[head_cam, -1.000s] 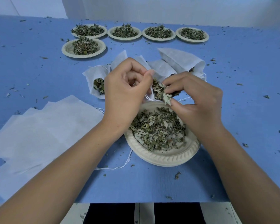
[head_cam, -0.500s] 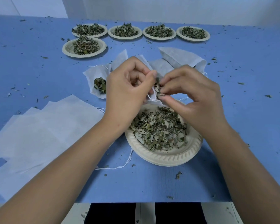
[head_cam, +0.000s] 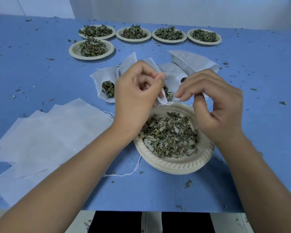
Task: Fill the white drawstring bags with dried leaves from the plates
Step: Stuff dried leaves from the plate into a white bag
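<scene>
A blue table (head_cam: pixel 242 84) fills most of the frame, and its near edge runs straight across the lower part. Small dark flecks (head_cam: pixel 282 103) lie scattered over it, thicker toward the left and right sides. 1 larger crumb (head_cam: pixel 188 183) sits at the lower centre. Along the top, behind the far edge, stands a pale wall (head_cam: pixel 175 9) with a vertical seam in the upper left. At the bottom centre, below the near edge, 2 dark shapes (head_cam: pixel 118 221) flank a pale strip. Light floor (head_cam: pixel 228 222) shows at the bottom right.
</scene>
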Tool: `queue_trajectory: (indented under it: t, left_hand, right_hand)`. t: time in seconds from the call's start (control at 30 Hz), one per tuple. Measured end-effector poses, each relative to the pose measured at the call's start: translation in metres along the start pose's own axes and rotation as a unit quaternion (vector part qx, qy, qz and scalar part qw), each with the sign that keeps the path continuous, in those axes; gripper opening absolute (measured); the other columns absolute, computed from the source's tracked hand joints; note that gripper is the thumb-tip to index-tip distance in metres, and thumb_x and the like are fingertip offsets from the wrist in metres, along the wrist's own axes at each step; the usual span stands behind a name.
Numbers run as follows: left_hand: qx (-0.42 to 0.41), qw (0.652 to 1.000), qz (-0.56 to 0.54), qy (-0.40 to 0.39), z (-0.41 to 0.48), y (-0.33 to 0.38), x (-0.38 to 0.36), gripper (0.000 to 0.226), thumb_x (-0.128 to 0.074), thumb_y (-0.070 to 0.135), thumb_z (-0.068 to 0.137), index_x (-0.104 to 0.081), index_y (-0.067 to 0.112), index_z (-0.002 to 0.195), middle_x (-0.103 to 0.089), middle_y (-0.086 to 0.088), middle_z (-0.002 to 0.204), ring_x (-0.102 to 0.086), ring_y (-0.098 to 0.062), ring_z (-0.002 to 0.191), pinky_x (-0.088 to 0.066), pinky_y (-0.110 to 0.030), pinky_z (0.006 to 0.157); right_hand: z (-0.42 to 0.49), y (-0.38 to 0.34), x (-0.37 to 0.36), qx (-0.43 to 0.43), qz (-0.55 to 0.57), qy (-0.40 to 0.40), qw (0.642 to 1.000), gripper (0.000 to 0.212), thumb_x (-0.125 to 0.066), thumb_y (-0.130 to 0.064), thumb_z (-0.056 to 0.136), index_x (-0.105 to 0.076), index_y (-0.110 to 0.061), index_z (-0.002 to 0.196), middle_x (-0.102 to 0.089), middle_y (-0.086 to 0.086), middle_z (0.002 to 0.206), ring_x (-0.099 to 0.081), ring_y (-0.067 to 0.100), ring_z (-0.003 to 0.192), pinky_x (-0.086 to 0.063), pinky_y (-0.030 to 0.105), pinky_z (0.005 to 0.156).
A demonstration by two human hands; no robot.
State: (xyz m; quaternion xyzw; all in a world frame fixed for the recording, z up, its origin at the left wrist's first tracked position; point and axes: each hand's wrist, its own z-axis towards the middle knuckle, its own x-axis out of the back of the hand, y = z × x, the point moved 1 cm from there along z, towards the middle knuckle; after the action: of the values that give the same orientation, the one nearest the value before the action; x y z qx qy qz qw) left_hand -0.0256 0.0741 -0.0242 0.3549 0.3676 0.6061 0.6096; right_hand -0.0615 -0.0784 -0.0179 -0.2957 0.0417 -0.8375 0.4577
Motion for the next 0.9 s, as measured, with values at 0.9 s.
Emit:
queue_trajectory:
  t: [0.9]
  left_hand:
    - [-0.023,0.999,-0.011,0.047,0.005,0.006,0.006,0.022,-0.064,0.008,0.092,-0.055,0.015,0.073,-0.057,0.008,0.048,-0.050,-0.009,0.038,-0.042,-0.022,0.043]
  right_hand:
    - [-0.003,0.004,-0.006,-0.173,0.110,-0.325,0.923,0.018,-0.080,-0.008,0.075,-0.075,-0.013,0.092,-0.071,-0.004,0.094,-0.066,0.009,0.093,-0.050,0.032,0.090]
